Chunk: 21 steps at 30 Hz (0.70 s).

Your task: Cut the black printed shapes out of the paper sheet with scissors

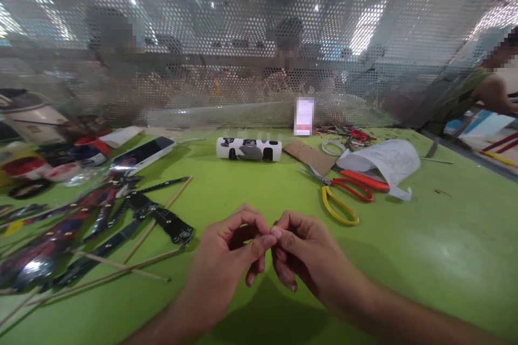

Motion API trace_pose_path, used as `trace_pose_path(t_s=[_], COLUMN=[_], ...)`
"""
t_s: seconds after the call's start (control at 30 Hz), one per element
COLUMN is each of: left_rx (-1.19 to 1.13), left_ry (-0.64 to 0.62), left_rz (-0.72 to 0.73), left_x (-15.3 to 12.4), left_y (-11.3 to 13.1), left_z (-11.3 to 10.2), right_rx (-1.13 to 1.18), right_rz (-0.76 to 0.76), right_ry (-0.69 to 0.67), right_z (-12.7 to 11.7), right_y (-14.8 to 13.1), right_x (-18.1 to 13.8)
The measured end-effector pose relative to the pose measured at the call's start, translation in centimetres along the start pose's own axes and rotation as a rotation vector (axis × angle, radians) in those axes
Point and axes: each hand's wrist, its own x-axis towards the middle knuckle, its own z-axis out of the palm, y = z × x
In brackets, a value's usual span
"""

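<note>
Above the green table, my left hand and my right hand meet at the fingertips. Thumb and index finger are pinched together on both, and whatever lies between them is too small or hidden to make out. Scissors with one red and one yellow handle lie beyond my right hand. Left of my left hand rest thin wooden sticks and a dark jointed puppet-like figure with shiny black strips. A white cylinder with black and grey patches lies straight ahead.
A curled white sheet, a brown piece of card and a tape roll lie back right. A phone-like device and several tape rolls are at left. A perforated metal screen closes the back; a person is at right.
</note>
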Motion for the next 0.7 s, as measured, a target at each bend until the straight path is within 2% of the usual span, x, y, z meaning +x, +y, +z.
trace_pose_path(t_s=[0.37,0.43,0.53,0.6,0.7], left_rx=[0.025,0.030,0.058,0.123,0.237], left_ry=[-0.003,0.001,0.028,0.059,0.120], left_rz=[0.039,0.034,0.014,0.076,0.267], left_x=[0.03,0.06,-0.01,-0.11,-0.24], left_y=[-0.20,-0.30,-0.50,-0.62,-0.71], left_z=[0.06,0.04,0.00,0.06,0.26], right_rx=[0.067,-0.036,-0.293,-0.376,-0.365], right_rz=[0.037,-0.002,-0.144,-0.199,-0.187], right_ry=[-0.003,0.010,0.069,0.088,0.074], right_z=[0.11,0.08,0.13,0.19,0.25], right_y=[-0.02,-0.14,-0.52,-0.72,-0.78], right_x=[-0.15,-0.07,0.01,0.00,-0.07])
